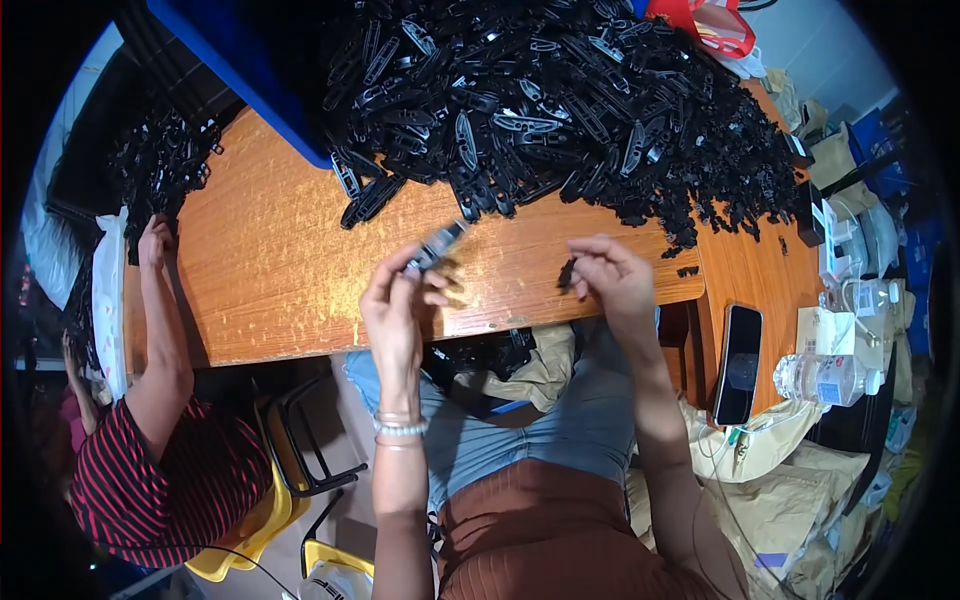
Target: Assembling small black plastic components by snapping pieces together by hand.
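My left hand (398,292) is closed on a long black plastic part (438,246), tilted up over the front of the wooden table (270,270). Motion smears the part a little. To its right, my right hand (612,275) pinches a small black plastic piece (567,274) between thumb and fingers. The two hands are apart from each other. Beyond them lies a large heap of long oval black plastic parts (465,140). Its right side runs into a pile of much smaller black pieces (730,170).
A blue bin (250,75) stands at the back left. On the right lie a phone (738,365) and a clear plastic bottle (825,379). A co-worker in a striped shirt (170,480) reaches toward another black pile (165,150) at left. Brown paper bags (800,500) crowd the lower right.
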`<state>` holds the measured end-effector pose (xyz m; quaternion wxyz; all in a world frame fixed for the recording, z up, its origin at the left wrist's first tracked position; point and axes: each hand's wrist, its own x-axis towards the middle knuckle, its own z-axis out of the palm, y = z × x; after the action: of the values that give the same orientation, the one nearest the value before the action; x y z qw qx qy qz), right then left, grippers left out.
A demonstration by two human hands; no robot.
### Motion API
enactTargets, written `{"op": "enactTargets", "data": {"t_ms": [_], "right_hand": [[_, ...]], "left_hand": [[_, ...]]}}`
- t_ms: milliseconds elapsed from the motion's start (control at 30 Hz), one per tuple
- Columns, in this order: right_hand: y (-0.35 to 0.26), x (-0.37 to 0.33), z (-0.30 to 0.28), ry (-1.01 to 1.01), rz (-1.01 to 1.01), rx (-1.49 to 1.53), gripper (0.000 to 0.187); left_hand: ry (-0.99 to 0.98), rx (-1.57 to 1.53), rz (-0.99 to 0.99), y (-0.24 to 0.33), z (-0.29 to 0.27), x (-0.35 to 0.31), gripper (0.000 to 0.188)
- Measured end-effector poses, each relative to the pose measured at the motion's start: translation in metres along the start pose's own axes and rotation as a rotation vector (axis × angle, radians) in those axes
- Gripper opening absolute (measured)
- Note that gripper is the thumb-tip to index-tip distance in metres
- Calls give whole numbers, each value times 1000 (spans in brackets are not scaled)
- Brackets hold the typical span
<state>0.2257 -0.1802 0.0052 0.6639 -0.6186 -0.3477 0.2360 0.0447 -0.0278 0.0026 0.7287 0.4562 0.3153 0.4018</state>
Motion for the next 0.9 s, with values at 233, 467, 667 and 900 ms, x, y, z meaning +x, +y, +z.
{"op": "enactTargets", "data": {"t_ms": [233,467,667,900], "right_hand": [[-26,-23,20,-167,166,460,15],[-35,-38,34,-112,-148,29,13],[-43,-44,30,-66,-295,-314,14],[-31,-51,32,22,-110,40,12]], "left_hand": [[-248,162,-61,15,22,-47,27],[-312,244,-30,24,32,-71,23],[-291,190,-70,24,32,-73,23],[-356,182,-94,18,37,-71,23]]}}
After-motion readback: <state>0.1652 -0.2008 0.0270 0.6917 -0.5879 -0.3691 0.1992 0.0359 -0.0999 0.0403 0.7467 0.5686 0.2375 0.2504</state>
